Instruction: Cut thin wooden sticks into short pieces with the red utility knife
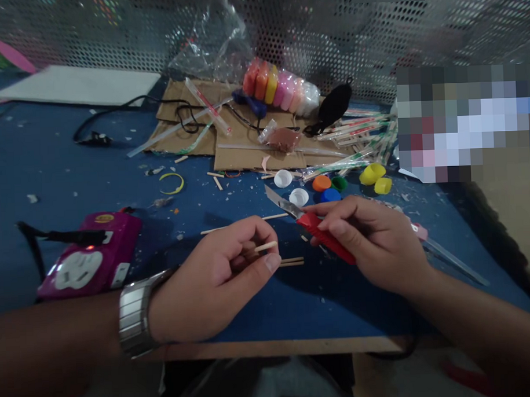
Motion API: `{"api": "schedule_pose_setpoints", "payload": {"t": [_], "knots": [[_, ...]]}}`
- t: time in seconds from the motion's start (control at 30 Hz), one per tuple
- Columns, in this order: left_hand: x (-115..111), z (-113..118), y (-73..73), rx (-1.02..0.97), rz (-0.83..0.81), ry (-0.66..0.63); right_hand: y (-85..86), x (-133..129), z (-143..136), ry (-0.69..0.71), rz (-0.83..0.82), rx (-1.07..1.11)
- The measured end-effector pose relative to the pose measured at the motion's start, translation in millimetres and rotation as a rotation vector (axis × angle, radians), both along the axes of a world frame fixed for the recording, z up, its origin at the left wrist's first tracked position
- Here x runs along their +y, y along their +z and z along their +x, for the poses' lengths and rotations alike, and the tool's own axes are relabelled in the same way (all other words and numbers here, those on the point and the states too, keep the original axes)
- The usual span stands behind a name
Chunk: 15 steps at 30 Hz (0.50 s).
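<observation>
My left hand (233,275), with a metal watch band at its wrist, is closed around a short thin wooden stick (265,246). The stick's pale end pokes out between thumb and forefinger. In my right hand (371,241) is a red utility knife (329,239), its blade (282,201) out and pointing up and to the left. The blade is apart from the stick. On the blue table beneath lie a pair of wooden sticks (293,261) beside my left fingertips, and another long thin stick (274,216) behind that hand.
Bottle caps in several colours, such as an orange cap (321,183), lie beyond the knife. Cardboard (255,158) holds packaged clay (278,88) and wrapped chopsticks (358,131). A purple power box (93,256) with a cable stands at left. Scraps dot the blue table (50,154).
</observation>
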<state>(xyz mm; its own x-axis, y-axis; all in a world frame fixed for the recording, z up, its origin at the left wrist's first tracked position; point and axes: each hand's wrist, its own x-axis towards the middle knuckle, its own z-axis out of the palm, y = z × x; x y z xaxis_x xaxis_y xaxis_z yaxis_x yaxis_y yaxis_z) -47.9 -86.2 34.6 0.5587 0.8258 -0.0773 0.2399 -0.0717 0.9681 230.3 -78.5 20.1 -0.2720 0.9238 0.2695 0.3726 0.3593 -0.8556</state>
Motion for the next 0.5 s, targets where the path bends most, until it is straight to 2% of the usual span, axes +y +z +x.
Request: {"api": "schedule_pose_setpoints", "payload": {"t": [0.23,0.37,0.5], "knots": [[-3.2,-0.3,0.7,0.021,0.062,-0.022,0.3,-2.4,1.3,0.016,-0.073,0.053],[-7.2,-0.6,-4.1,0.053,0.175,-0.059,-1.7,-2.6,-0.1,0.075,-0.16,0.188],[-9.7,0.6,-10.0,0.088,0.301,-0.094,-4.9,-2.5,-1.8,0.053,-0.208,0.231]]}}
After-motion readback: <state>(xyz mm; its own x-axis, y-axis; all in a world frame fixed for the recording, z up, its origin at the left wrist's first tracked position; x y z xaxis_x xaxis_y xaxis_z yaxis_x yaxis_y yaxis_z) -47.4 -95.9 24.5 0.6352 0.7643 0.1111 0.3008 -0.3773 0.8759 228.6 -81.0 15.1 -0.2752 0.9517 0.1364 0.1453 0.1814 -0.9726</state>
